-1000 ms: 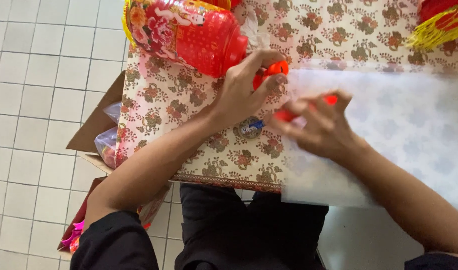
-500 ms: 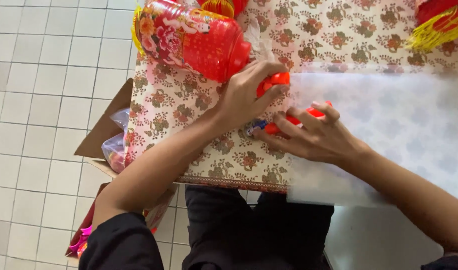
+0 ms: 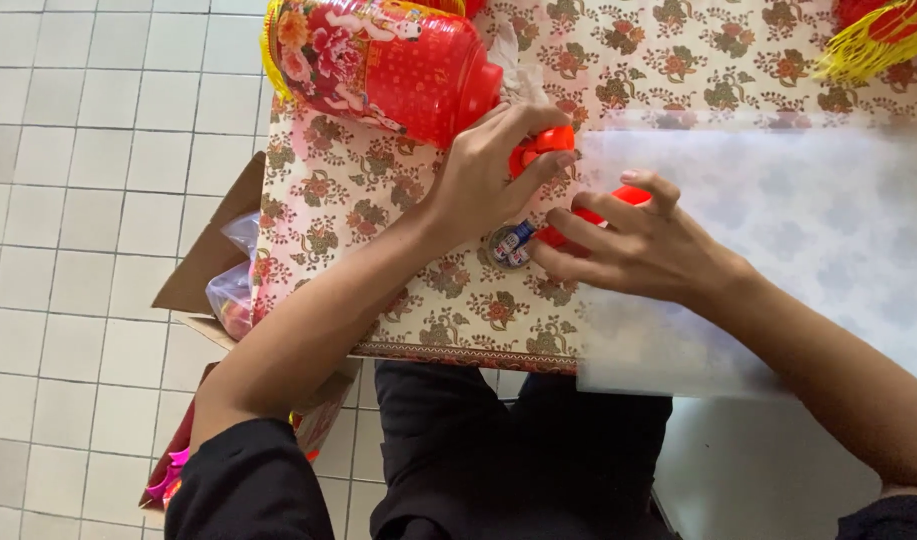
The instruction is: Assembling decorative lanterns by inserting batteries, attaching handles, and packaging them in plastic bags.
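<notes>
A: Head view. Report the left hand (image 3: 483,170).

B: Closed. Thumb and fingers pinch an orange part (image 3: 540,150) at the fingertips. A red lantern (image 3: 388,60) with flower print lies just beyond the knuckles, touching or nearly touching the hand.

A: The right hand (image 3: 633,245)?

B: Fingers curled around a second red piece (image 3: 618,200), which shows only between the fingers. The grip is closed on it. Its shape cannot be told, since most of it is hidden.

A: Spacing of the 2 hands?

B: Close together, fingertips near each other. The orange part sits just above the red piece. Whether the 2 parts touch cannot be told.

A: Under the hands?

B: A small round cap (image 3: 510,245) with blue and white print lies on the floral cloth (image 3: 428,290), just below the left fingers and beside the right fingertips. A translucent sheet (image 3: 778,240) lies under the right wrist.

A: Elsewhere?

B: Yellow tassels (image 3: 868,45) lie well beyond the right hand. A cardboard box (image 3: 203,285) with plastic bags stands under the left forearm, on the tiled floor (image 3: 78,200).
</notes>
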